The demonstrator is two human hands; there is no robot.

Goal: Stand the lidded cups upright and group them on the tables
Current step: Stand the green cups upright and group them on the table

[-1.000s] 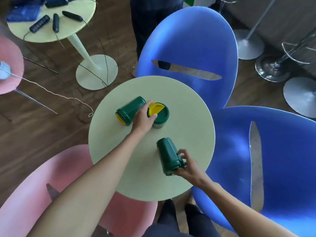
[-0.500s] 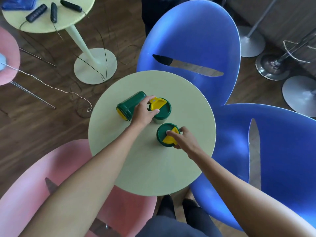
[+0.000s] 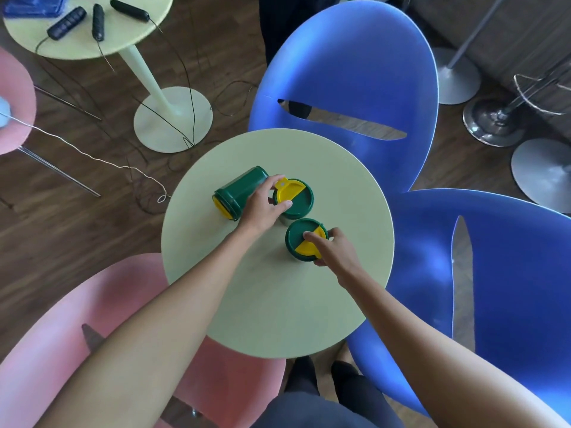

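Three dark green cups with yellow-and-green lids are on the round pale green table [image 3: 278,304]. One cup [image 3: 239,193] lies on its side at the left, lid facing left. A second cup [image 3: 298,199] stands upright beside it. My left hand [image 3: 262,206] sits between these two, with fingers and thumb closed on the upright cup's left side. The third cup [image 3: 301,239] stands upright just in front of the second. My right hand [image 3: 332,251] grips its right rim, with the index finger on the lid.
Two blue chairs [image 3: 355,72] [image 3: 509,273] ring the table at the back and right, and a pink chair [image 3: 92,319] is at the front left. A second table [image 3: 129,35] at the far left carries black handles and cables. Wires trail over the wooden floor.
My right hand has tipped the third cup from lying near the front edge to upright and brought it next to the second cup. My left hand has stayed in place.
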